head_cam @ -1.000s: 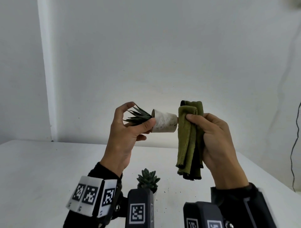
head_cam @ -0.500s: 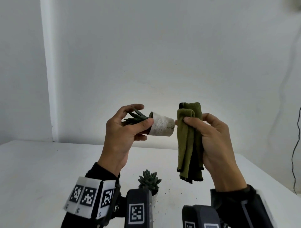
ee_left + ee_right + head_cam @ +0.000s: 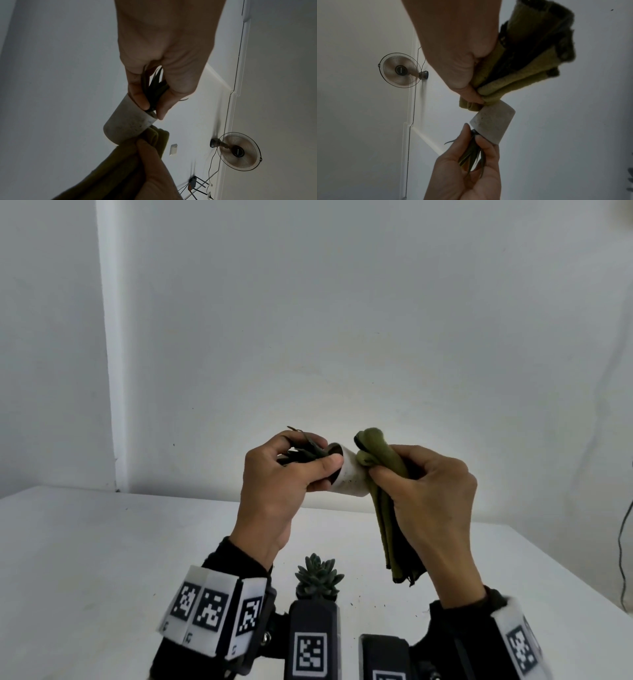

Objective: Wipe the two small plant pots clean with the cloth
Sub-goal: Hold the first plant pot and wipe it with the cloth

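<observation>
My left hand (image 3: 274, 484) grips a small speckled white pot (image 3: 351, 474) at its rim, tipped on its side in the air, its spiky dark leaves (image 3: 301, 453) against the palm. The same pot (image 3: 126, 121) (image 3: 493, 121) shows in both wrist views. My right hand (image 3: 428, 498) pinches a folded olive-green cloth (image 3: 387, 508) and presses its top fold against the pot's base end. The cloth (image 3: 522, 67) hangs in layers below the hand. A second pot with a green rosette succulent (image 3: 318, 577) stands on the white table, mostly hidden behind a wrist camera.
The white table (image 3: 102, 559) reaches to a pale wall; its right edge is near a dangling black cable (image 3: 621, 542). Soil crumbs (image 3: 376, 606) lie by the second pot. A wall fan (image 3: 238, 151) is mounted high up.
Both hands have dropped lower and closer together. The pot has tilted so its base points down-right, and the cloth now touches the base instead of hanging beside it.
</observation>
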Demonstrator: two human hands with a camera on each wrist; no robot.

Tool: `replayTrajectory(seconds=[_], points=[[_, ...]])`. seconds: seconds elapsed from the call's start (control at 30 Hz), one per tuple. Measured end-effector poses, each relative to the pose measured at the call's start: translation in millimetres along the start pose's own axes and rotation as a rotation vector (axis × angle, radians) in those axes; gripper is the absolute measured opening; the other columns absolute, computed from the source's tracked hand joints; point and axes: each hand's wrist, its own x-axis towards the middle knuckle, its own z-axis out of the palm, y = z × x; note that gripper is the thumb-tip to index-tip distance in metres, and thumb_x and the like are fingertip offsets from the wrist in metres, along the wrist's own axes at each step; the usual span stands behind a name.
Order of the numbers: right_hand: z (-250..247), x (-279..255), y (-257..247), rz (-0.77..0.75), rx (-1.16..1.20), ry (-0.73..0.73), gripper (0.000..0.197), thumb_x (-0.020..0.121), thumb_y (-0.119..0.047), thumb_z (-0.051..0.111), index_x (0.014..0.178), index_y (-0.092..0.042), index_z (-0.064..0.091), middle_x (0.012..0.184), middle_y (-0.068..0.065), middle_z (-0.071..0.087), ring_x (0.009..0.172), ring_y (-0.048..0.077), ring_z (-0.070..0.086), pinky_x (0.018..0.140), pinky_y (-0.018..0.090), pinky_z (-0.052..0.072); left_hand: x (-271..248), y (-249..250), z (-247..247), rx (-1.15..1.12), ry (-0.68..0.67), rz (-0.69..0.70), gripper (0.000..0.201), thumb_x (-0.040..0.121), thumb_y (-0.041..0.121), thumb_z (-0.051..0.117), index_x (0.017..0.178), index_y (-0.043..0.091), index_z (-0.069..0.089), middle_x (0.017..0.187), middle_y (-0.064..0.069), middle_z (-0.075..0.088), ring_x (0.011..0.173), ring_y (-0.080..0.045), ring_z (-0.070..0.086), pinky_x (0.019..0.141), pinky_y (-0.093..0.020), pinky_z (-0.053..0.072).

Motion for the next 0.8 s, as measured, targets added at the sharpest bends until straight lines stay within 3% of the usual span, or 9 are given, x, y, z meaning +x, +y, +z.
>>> replayTrajectory(seconds=[0.07, 0.3, 0.4, 0.5, 0.8], points=[[2.3, -1.8, -1.5, -0.015, -0.003, -0.033, 0.036, 0.071, -0.007, 0.072, 0.07, -0.043, 0.068, 0.067, -0.019, 0.068, 0.069, 0.005, 0.063, 0.058, 0.009, 0.045, 0.6, 0.9, -1.4, 0.009, 0.021, 0.007, 0.017, 0.07, -0.007, 0.077, 0.076, 0.007, 0.07, 0.07, -0.002, 0.066, 0.064, -0.015, 0.063, 0.058, -0.024, 0.054], [3.3, -2.1, -7.6, 0.008, 0.239, -0.087, 0.019, 0.071, -0.007, 0.078, 0.082, -0.023, 0.077, 0.069, -0.009, 0.073, 0.068, 0.009, 0.069, 0.064, 0.018, 0.054, -1.2, 0.6, 2.2, -0.07, 0.023, -0.099, 0.014, 0.073, -0.006, 0.074, 0.08, 0.003, 0.067, 0.07, -0.007, 0.064, 0.066, -0.019, 0.065, 0.057, -0.022, 0.054], [-5.3, 3.7, -4.0, 0.116, 0.397, 0.008, 0.016, 0.067, -0.004, 0.08, 0.074, -0.018, 0.076, 0.065, -0.004, 0.072, 0.062, 0.012, 0.066, 0.061, 0.02, 0.052, -1.0, 1.4, 2.8, -0.104, 0.039, -0.131, 0.013, 0.074, -0.004, 0.074, 0.079, 0.004, 0.066, 0.077, -0.008, 0.063, 0.07, -0.021, 0.064, 0.054, -0.022, 0.052], [-16.5, 8.8, -1.4, 0.185, 0.474, 0.071, 0.015, 0.067, -0.004, 0.08, 0.07, -0.018, 0.075, 0.067, 0.0, 0.072, 0.065, 0.018, 0.068, 0.066, 0.028, 0.056, 0.4, 3.8, 1.8, -0.091, 0.042, -0.109, 0.012, 0.075, -0.004, 0.074, 0.079, 0.004, 0.067, 0.081, -0.008, 0.064, 0.071, -0.021, 0.064, 0.054, -0.023, 0.052], [-3.1, 0.5, -1.3, 0.0, 0.098, 0.009, 0.025, 0.07, -0.008, 0.076, 0.078, -0.031, 0.074, 0.069, -0.016, 0.07, 0.067, 0.005, 0.065, 0.061, 0.013, 0.049, -1.8, 3.7, 3.9, -0.066, 0.062, -0.063, 0.014, 0.073, -0.006, 0.075, 0.075, 0.005, 0.067, 0.073, -0.003, 0.065, 0.066, -0.018, 0.064, 0.054, -0.023, 0.053]])
